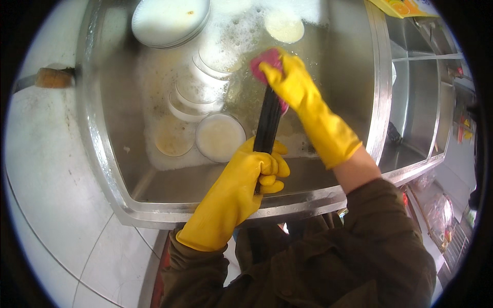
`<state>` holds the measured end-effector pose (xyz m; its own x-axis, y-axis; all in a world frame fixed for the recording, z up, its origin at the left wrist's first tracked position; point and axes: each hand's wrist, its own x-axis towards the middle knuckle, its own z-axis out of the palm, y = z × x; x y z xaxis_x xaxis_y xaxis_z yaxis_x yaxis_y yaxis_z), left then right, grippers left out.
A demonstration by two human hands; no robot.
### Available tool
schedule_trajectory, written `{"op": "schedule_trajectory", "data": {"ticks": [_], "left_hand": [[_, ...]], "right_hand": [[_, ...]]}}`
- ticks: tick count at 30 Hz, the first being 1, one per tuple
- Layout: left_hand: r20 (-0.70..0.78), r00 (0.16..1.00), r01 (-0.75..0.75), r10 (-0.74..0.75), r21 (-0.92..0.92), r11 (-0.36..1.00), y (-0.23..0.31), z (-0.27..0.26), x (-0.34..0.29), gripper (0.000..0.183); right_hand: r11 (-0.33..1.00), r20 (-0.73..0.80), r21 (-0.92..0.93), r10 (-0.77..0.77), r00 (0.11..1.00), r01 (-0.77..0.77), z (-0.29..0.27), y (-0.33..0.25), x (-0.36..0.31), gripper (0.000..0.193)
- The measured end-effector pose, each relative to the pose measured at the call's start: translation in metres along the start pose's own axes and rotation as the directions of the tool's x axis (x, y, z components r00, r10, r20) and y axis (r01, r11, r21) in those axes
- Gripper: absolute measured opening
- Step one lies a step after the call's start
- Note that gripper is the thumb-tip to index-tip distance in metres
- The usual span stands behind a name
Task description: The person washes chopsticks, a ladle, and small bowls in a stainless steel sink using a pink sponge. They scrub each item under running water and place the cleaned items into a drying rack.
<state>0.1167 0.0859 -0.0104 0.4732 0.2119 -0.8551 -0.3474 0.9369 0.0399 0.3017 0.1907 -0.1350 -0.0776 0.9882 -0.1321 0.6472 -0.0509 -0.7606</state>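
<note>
At frame centre, the left hand (261,165) clamps black sticks (268,120) near their lower end, likely steadying them while the right hand (288,78) grips a pink cloth (264,63) at their upper end; working over the sink (381,77) of dishes (169,21) presumably contains drips.

No words, numbers or signs can be read. On the yellow packet (394,6) at the upper right, partly cut off by the view's edge, orange fruit is printed; lettering may also be borne there.
</note>
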Motion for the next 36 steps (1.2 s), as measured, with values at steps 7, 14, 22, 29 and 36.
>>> {"op": "schedule_trajectory", "data": {"ticks": [7,14,22,29,36], "left_hand": [[0.066,0.997,-0.036,0.039,-0.051,0.998,0.002,-0.001,0.003,0.049],[-0.14,0.987,-0.103,0.081,-0.155,0.983,0.0,0.005,0.008,0.044],[-0.116,0.988,-0.1,0.102,0.016,0.995,-0.001,0.001,0.014,0.048],[-0.09,0.994,-0.051,0.064,0.141,0.989,0.001,-0.003,0.007,0.048],[0.062,0.998,-0.015,0.006,0.149,0.989,-0.003,-0.009,0.005,0.046]], "right_hand": [[0.874,-0.223,-0.422,0.159,0.962,-0.243,-0.01,0.095,0.02,0.047],[0.345,0.352,0.731,0.549,0.758,-0.589,-0.051,0.002,-0.058,0.054],[0.758,0.3,0.379,0.443,0.845,-0.531,-0.011,-0.105,-0.086,0.036],[0.824,0.066,0.286,0.493,0.868,-0.49,0.009,-0.069,-0.031,0.043],[0.84,-0.199,0.339,0.505,0.84,-0.424,-0.032,0.039,0.042,0.043]]}}
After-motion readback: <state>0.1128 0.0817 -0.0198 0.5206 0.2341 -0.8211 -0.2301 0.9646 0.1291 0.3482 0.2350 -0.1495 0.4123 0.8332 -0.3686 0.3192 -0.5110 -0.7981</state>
